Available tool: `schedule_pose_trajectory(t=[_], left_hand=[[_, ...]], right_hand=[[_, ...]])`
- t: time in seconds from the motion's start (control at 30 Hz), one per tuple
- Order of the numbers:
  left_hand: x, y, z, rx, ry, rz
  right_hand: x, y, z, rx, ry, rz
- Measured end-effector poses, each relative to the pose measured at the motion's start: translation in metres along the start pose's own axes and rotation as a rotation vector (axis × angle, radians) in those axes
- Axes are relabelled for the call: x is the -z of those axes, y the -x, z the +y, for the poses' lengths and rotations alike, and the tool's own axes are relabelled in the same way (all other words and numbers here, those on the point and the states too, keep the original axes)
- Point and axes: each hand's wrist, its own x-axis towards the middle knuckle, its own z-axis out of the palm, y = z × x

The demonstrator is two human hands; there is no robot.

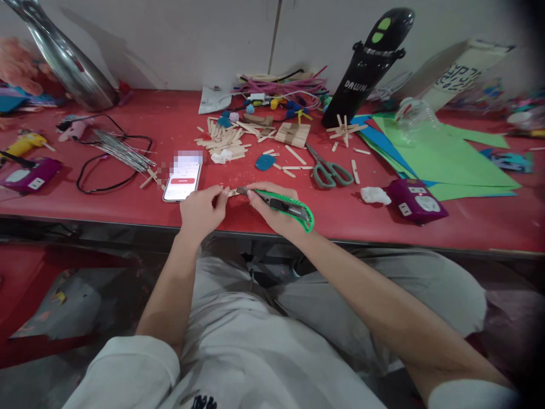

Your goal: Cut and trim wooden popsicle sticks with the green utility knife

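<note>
Presently we pinch a short wooden stick (232, 193) in our left hand (202, 209) over the red table (85, 199) edge, bracing it against the blade. Our right hand (276, 215) is wrapped round the green utility knife (286, 206), whose tip meets the stick.

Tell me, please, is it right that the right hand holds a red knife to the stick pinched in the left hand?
Not quite: the head view shows the knife is green, not red. The right hand does hold it to the stick pinched in the left hand.
</note>
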Motion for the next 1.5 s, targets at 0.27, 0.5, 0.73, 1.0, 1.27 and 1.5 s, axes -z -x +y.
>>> schedule_pose_trajectory(t=[0.27, 0.5, 0.73, 1.0, 1.27, 1.5], left_hand=[[0.0001, 0.0, -0.0003, 0.003, 0.014, 0.0], [0.0008, -0.0004, 0.0002, 0.0, 0.003, -0.005], [0.0001, -0.0002, -0.0001, -0.006, -0.002, -0.003], [-0.0001, -0.0002, 0.0003, -0.003, -0.013, -0.002], [-0.0013, -0.0005, -0.0001, -0.014, -0.012, 0.017], [-0.0032, -0.0003, -0.0019, -0.016, 0.0, 0.027]], right_hand=[[-0.0013, 0.0011, 0.0011, 0.02, -0.003, 0.021], [0.0006, 0.0, -0.0007, 0.05, -0.03, 0.002], [0.0043, -0.0018, -0.0066, 0.015, 0.024, -0.03], [0.0021, -0.0004, -0.001, 0.023, -0.003, -0.004], [0.0032, -0.0014, -0.0039, 0.011, 0.018, -0.008], [0.0036, -0.0014, -0.0014, 0.007, 0.039, -0.041]])
